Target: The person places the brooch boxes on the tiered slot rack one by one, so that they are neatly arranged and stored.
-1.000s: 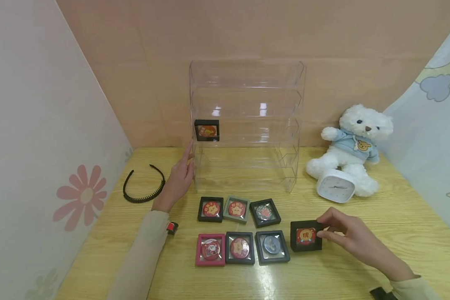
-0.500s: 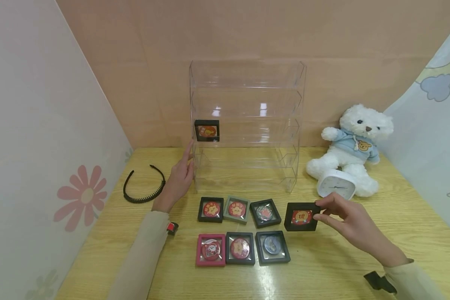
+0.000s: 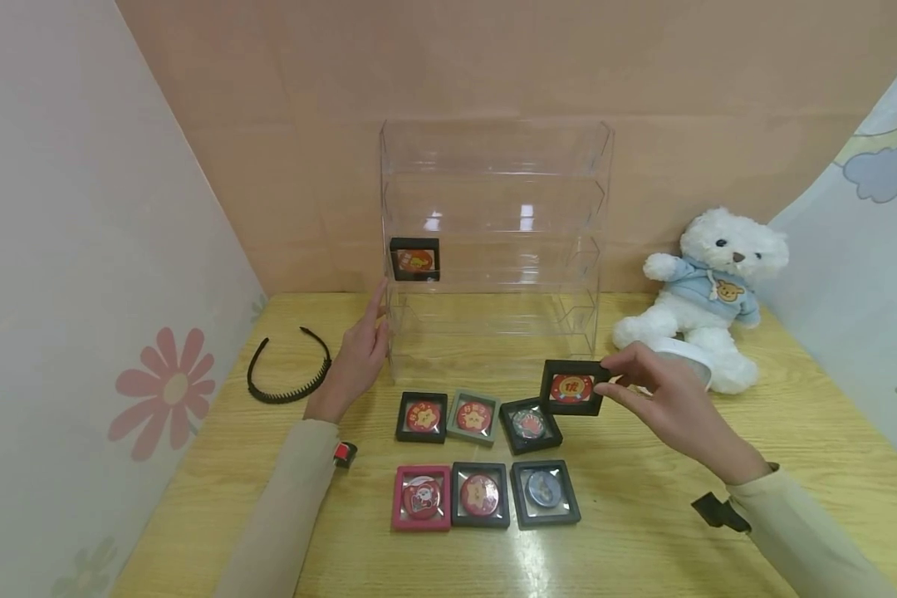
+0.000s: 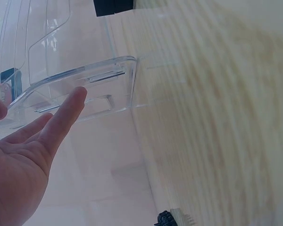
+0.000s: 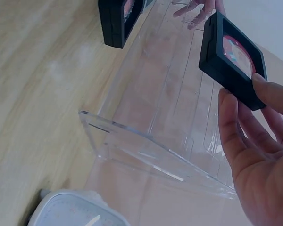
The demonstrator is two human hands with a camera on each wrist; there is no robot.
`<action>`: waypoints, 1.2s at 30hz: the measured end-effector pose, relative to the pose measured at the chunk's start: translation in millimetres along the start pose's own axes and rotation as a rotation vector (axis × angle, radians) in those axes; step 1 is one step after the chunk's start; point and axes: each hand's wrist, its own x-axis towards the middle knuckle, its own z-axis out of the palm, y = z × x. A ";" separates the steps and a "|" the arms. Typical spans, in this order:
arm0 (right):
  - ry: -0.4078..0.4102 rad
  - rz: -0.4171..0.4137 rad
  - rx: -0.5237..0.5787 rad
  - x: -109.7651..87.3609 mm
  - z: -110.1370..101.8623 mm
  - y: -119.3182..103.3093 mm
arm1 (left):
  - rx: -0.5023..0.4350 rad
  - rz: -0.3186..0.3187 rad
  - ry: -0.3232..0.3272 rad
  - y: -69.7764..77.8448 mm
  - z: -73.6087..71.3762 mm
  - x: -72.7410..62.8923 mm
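My right hand [image 3: 665, 407] pinches the right edge of a black display frame [image 3: 571, 388] with a red and gold badge inside. In the head view it is held upright, overlapping the top corner of a black frame with a green-rimmed badge [image 3: 529, 423]. The right wrist view shows thumb and fingers on one end of the held frame [image 5: 233, 61]. My left hand [image 3: 355, 357] rests with extended fingers along the left side of a clear acrylic tiered rack [image 3: 493, 231]. On the rack's middle tier, at its left end, stands another black frame [image 3: 415, 260].
Several framed badges lie in two rows before the rack, among them a pink frame [image 3: 422, 498] and a grey-green frame [image 3: 474, 417]. A black headband [image 3: 287, 394] lies left. A white teddy bear [image 3: 718, 291] sits right, behind a white clock [image 3: 691, 357] partly hidden by my right hand.
My right hand has lifted the black frame off the table area at right and carried it forward and left, toward the rack. My left hand has stayed at the rack's side.
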 end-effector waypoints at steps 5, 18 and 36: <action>0.015 -0.012 -0.014 16.7 3.1 -0.2 | -0.003 0.001 -0.005 -0.1 -0.5 0.4; 0.028 -0.046 0.108 58.7 12.8 -5.9 | -0.007 0.004 -0.011 -1.2 -0.2 -0.1; 0.050 -0.072 0.145 100.6 30.6 -8.2 | -0.020 -0.006 -0.012 0.5 -0.3 1.7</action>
